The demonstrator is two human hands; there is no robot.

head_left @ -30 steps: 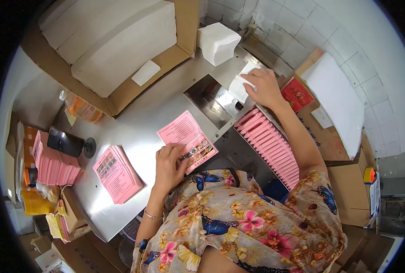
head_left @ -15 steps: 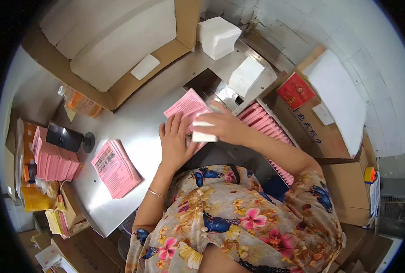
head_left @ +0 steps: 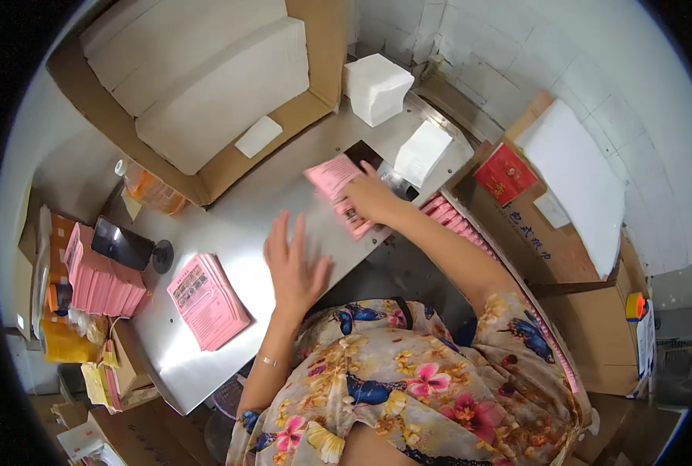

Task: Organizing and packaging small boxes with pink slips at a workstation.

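Observation:
A pink printed paper packet [head_left: 333, 177] lies slanted at the right part of the metal table, slightly blurred. My right hand [head_left: 371, 200] is closed over its right side, fingers across the top and hiding the middle. Apart from it, my left hand [head_left: 290, 272] hovers above the table near its front edge, fingers spread and nothing in them. To its left rests a stack of pink printed packets [head_left: 208, 304]. Beyond my right hand stands a stack of white folded tissues [head_left: 424, 151]. A taller white tissue stack [head_left: 377, 89] is farther back.
A row of pink packets [head_left: 441, 211] fills a carton beside my right forearm. An open cardboard box [head_left: 260, 167] borders the table's far side. At left are a bottle with orange liquid [head_left: 150, 190], a phone on a stand [head_left: 121, 242] and more piled pink packets [head_left: 105, 283].
The white tissues that were in my right hand no longer show. That hand now grips the pink packet. My left hand has come off the packet and drawn back toward me.

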